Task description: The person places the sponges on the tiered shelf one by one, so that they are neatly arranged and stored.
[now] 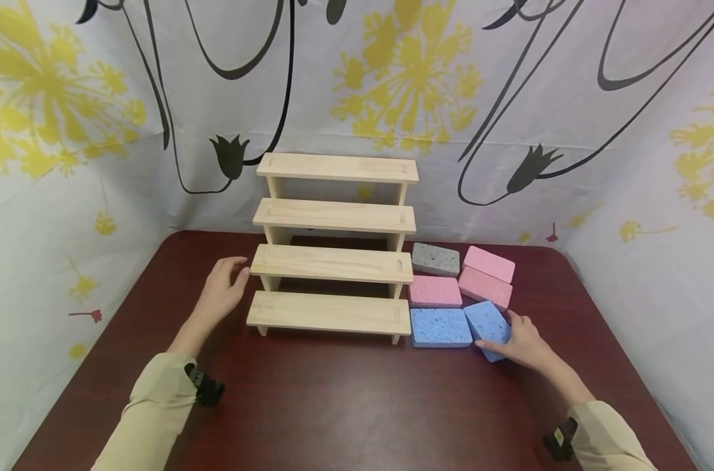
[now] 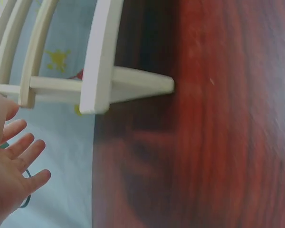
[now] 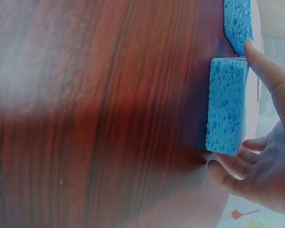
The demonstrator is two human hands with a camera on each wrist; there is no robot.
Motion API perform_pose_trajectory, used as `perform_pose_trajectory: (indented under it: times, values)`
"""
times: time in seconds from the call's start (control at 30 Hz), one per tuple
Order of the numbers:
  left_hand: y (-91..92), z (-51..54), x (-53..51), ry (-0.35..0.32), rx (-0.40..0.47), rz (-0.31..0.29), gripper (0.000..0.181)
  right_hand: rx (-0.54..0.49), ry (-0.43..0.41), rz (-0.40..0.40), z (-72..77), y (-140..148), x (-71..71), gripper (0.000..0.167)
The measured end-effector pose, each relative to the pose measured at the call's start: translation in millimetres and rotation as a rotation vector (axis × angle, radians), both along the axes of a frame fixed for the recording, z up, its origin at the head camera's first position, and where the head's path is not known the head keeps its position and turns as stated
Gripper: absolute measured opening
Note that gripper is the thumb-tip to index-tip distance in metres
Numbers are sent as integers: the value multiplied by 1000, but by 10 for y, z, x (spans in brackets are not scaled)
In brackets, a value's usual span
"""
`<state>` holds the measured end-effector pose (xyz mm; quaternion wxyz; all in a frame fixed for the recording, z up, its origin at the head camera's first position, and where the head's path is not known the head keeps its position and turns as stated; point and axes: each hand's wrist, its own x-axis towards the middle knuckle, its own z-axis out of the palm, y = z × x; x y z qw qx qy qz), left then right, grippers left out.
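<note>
In the head view a wooden four-step stand stands on the table. The fingers of my left hand are loosely bent beside its left end; in the left wrist view this hand holds nothing, its fingers spread near the stand. My right hand spans a slanted blue sponge, thumb at its left edge and fingers at its right. The right wrist view shows the sponge between thumb and fingers of this hand. Another blue sponge lies flat between the slanted one and the stand.
Behind the blue sponges lie a pink sponge, a grey sponge and two more pink sponges. Patterned cloth hangs behind and beside the dark red table.
</note>
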<state>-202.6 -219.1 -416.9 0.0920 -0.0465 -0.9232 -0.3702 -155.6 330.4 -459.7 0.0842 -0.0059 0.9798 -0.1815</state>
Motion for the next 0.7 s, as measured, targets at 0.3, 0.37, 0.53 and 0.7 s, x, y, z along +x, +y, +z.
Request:
perform_pose_trajectory:
  times: [0.3,0.37,0.53,0.7]
  values:
    - [169,39,-161,-83,104,9,50,18,-59,-6,96,-64,-35,95]
    - [174,28,-174,-140,152,9,53,29,-70,-4,140,-56,-33,92]
    - [191,24,-197,-213,265,-4,55,45,-85,14,296,-17,-58,90]
    - [220,-34,-220,-203,376,-8,56,22,-55,31,424,-44,-108,89]
